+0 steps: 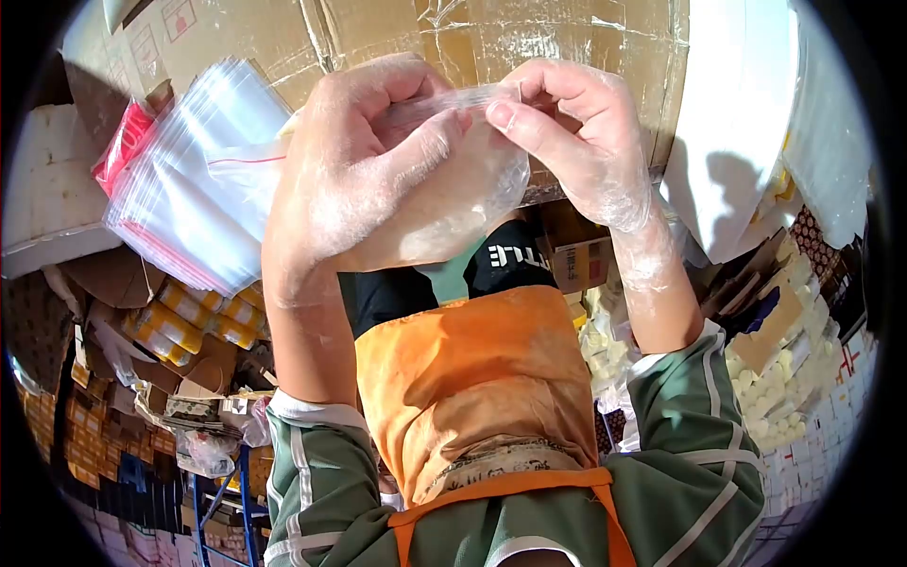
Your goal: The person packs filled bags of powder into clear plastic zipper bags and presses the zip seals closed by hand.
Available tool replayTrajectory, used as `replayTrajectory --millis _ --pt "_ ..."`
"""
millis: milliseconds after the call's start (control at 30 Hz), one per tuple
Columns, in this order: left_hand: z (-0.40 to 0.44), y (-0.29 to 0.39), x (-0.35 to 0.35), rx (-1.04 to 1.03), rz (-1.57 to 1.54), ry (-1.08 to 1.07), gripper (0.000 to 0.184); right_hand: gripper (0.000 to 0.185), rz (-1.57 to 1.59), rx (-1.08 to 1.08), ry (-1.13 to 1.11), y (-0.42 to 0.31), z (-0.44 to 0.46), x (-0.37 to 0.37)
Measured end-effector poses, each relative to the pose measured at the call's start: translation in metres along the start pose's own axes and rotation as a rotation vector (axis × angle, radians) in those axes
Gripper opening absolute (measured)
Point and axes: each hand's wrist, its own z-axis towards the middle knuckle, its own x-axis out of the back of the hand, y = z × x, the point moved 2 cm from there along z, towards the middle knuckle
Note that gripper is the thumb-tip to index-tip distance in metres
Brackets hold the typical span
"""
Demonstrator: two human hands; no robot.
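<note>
Both of my hands are raised over the cardboard surface, pinching the top edge of a clear plastic zip bag (pixel 453 203). My left hand (pixel 354 156) is closed on the bag's left side, thumb along the rim. At the right corner of the rim, the thumb and fingers of my right hand (pixel 581 128) press together. Whitish contents show cloudily through the plastic; I cannot make out what they are. White powder coats both hands and forearms. Beside my left wrist lies a fanned stack of empty zip bags (pixel 189 180) with red seal lines.
A flattened cardboard sheet (pixel 576 33) lies along the far side. A red plastic packet (pixel 123 146) sits at the stack's left. White foam-like board (pixel 723 123) stands at the right. Yellow-wrapped packs (pixel 175 321) are lower left; pale round pieces (pixel 779 387) are lower right.
</note>
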Motion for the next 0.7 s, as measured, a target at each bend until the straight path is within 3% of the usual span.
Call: replayTrajectory --millis 133,200,333,433,500,633,700 --pt "0.0 0.002 0.0 -0.051 -0.008 -0.018 0.023 0.013 -0.003 0.023 -0.023 0.003 0.0 0.0" --pt "0.0 0.005 0.001 0.108 -0.007 -0.082 0.019 0.013 0.023 -0.032 -0.038 0.0 0.001 -0.001" --pt "-0.002 0.005 -0.001 0.093 0.008 -0.048 0.017 0.013 0.033 -0.036 -0.036 -0.006 0.003 -0.003" --pt "-0.003 0.003 -0.003 0.017 -0.155 -0.001 0.023 0.013 0.011 -0.063 -0.139 -0.006 0.006 -0.003" --pt "-0.006 0.007 0.0 0.09 -0.071 -0.04 0.015 0.012 0.133 -0.056 -0.11 -0.007 0.007 -0.007" --pt "-0.007 0.006 0.005 0.034 0.031 -0.026 0.021 0.012 0.108 -0.016 -0.089 -0.007 0.005 -0.006" --pt "-0.009 0.011 0.008 -0.062 0.117 0.136 0.023 0.012 0.139 -0.075 -0.114 -0.012 0.005 -0.003"
